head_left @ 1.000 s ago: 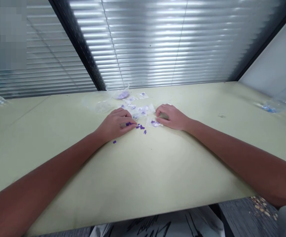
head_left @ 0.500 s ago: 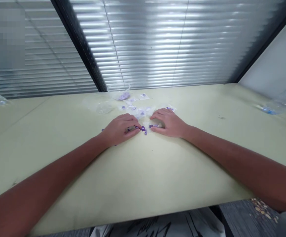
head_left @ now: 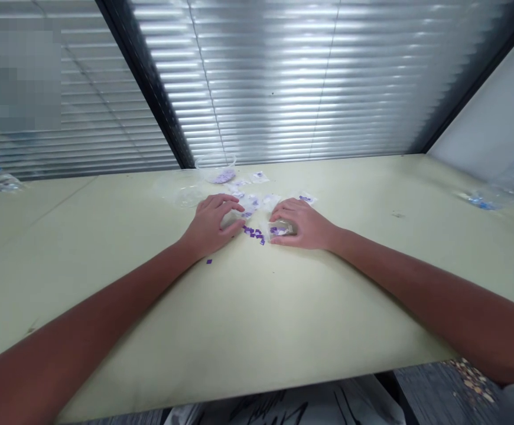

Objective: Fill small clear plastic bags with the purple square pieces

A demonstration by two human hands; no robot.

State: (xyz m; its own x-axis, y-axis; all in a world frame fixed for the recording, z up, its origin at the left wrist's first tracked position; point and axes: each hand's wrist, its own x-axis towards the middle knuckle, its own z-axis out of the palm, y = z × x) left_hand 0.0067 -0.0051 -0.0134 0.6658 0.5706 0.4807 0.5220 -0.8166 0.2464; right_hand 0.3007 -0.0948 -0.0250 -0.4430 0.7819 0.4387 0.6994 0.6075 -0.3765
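Several small dark-purple square pieces (head_left: 254,232) lie in a cluster on the table between my hands. My left hand (head_left: 212,224) rests to their left, open, with thumb and fingers apart and the thumb tip at the edge of the cluster. On the other side, my right hand (head_left: 308,225) curls thumb and fingers around a small clear plastic bag (head_left: 279,230). Purple pieces show inside that bag, and its left side faces the cluster. One loose purple square (head_left: 209,261) lies below my left wrist.
Behind the hands lie several small clear bags with purple bits (head_left: 259,176) and a clear tub (head_left: 224,176) holding lilac pieces. A clear lid (head_left: 188,196) lies left of it. Plastic bottles stand at the far left (head_left: 0,177) and right (head_left: 505,180). Window blinds (head_left: 261,77) back the table.
My left hand has moved slightly left and back from the purple pieces, and its fingers have opened. More of the cluster now shows. My right hand stays nearly still around the bag.
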